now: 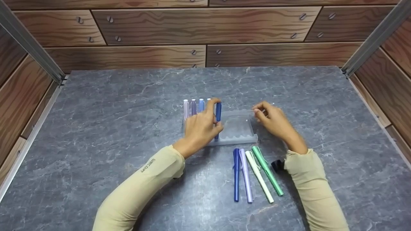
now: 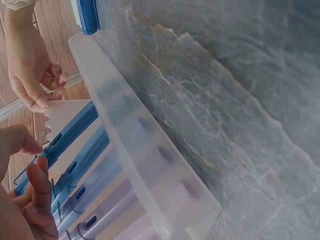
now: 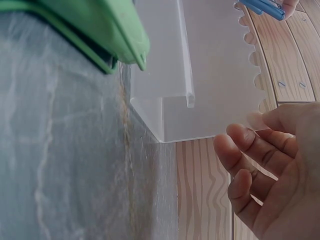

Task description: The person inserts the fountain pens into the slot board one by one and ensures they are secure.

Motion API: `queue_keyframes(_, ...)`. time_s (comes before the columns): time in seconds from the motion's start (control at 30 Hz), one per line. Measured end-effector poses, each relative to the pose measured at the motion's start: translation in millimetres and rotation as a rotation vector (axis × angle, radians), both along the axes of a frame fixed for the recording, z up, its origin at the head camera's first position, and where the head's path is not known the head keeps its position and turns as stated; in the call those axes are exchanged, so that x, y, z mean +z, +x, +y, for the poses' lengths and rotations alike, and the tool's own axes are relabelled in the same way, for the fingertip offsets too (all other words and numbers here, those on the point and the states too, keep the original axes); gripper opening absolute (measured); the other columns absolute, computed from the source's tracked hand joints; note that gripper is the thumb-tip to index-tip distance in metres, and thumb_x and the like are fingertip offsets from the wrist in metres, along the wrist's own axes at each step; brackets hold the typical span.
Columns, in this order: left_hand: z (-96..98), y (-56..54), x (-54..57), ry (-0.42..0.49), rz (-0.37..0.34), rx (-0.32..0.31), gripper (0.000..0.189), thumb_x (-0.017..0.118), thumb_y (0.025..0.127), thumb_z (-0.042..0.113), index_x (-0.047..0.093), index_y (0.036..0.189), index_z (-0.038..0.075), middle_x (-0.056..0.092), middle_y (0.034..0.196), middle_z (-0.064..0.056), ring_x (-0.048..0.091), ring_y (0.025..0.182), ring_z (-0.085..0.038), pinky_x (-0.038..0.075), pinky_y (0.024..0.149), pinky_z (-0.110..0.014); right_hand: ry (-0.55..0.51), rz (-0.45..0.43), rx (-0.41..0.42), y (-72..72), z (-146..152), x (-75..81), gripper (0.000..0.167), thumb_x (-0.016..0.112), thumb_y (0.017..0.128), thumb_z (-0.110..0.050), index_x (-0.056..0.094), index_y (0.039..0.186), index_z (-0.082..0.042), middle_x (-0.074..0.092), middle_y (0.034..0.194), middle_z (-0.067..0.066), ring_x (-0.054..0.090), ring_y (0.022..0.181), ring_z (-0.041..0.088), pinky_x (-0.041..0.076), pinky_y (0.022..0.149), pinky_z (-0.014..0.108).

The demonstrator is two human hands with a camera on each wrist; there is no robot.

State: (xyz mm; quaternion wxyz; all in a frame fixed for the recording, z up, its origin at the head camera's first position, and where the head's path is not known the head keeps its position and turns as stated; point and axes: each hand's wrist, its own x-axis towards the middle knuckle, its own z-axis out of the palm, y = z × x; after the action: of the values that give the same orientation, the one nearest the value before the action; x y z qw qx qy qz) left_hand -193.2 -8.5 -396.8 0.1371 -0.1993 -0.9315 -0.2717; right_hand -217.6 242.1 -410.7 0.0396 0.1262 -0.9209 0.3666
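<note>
On the grey table [image 1: 96,128], the left hand [image 1: 199,128] grips a dark blue pen [image 1: 218,113].

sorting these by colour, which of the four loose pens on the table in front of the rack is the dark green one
The dark green pen is the rightmost of the four, nearest the right sleeve. To its left lie the pale mint pen, the lilac pen and the dark blue pen.
</note>
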Motion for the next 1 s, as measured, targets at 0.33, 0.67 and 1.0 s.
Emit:
queue_keyframes(0.33,-0.2,-2.2,3.0,-0.03,-0.042,0.026,0.065,0.068,0.08,0.02,0.04,0.138,0.018,0.066,0.069,0.005,0.058,0.052,-0.016,0.041,0.042,-0.028,-0.019,0.011,-0.012,0.5,-1,0.7,0.021,0.051,0.099,-0.012,0.062,0.108,0.003,0.067,0.091,0.017,0.063,0.074,0.021,0.045,0.063,0.015)
queue_keyframes(0.67,-3.4,-1.7,6.3,-0.007,-0.022,-0.006,0.069,0.072,0.082,0.027,0.039,0.142,0.017,0.067,0.072,0.006,0.053,0.05,-0.01,0.033,0.041,-0.021,-0.027,-0.002,-0.006,1.5,-1,1.9,0.022,0.05,0.099,-0.012,0.062,0.109,0.003,0.067,0.093,0.018,0.064,0.077,0.027,0.044,0.064,0.015)
queue_keyframes(1.0,1.4,11.4,6.4,-0.034,-0.059,-0.078,0.074,0.074,0.079,0.038,0.038,0.141,0.018,0.068,0.08,0.006,0.052,0.051,-0.01,0.034,0.041,-0.022,-0.014,0.03,-0.006,0.5,-1,-0.7,0.021,0.05,0.099,-0.013,0.063,0.108,0.003,0.068,0.093,0.018,0.065,0.077,0.03,0.045,0.065,0.017)
